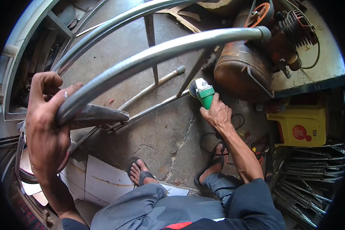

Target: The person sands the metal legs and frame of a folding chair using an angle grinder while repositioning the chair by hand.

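My left hand (pixel 46 122) is closed round the lower bend of a bent metal tube frame (pixel 161 50), which stands tilted across the view. In my right hand (pixel 218 113) is a green angle grinder (pixel 206 94) with a silver head, gripped by its body. The grinder's disc (pixel 193 88) is at a thin crossbar of the frame near the floor; whether they touch I cannot tell. A dark power cord (pixel 239 120) trails from the grinder toward my right foot.
A rusty air compressor (pixel 237 73) stands at the upper right, close to the grinder. Below it are a yellow plastic box (pixel 301 122) and a stack of metal frames (pixel 306 176). White boards (pixel 107 180) lie by my left sandal (pixel 143 174). A metal-framed shelf (pixel 7 76) borders the left.
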`<state>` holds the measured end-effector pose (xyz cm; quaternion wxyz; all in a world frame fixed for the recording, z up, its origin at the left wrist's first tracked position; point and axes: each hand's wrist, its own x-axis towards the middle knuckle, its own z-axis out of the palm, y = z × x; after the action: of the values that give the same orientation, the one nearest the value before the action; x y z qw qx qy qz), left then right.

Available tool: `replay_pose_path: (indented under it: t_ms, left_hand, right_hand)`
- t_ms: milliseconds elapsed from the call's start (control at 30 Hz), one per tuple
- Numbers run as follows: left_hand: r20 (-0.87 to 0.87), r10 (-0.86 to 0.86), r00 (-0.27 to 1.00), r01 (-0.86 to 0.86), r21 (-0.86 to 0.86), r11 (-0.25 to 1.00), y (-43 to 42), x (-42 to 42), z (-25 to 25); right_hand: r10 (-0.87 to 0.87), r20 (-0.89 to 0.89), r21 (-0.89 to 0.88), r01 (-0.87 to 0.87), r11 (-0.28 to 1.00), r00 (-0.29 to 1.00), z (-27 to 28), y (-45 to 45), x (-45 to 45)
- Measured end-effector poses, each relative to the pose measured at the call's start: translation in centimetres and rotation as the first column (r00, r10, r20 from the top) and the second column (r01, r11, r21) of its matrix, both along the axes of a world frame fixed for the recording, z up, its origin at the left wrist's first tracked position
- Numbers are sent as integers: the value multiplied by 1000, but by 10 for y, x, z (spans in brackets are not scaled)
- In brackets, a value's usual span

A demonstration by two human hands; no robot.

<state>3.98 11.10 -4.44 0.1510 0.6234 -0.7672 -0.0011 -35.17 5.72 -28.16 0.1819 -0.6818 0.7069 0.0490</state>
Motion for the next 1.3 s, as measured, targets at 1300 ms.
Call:
replay_pose_path:
  t_ms: [1300]
  left_hand:
    - [-89,76,993,-50,267,962,-153,118,-19]
  right_hand:
    - [260,221,-46,-257,965,940,-7,63,72]
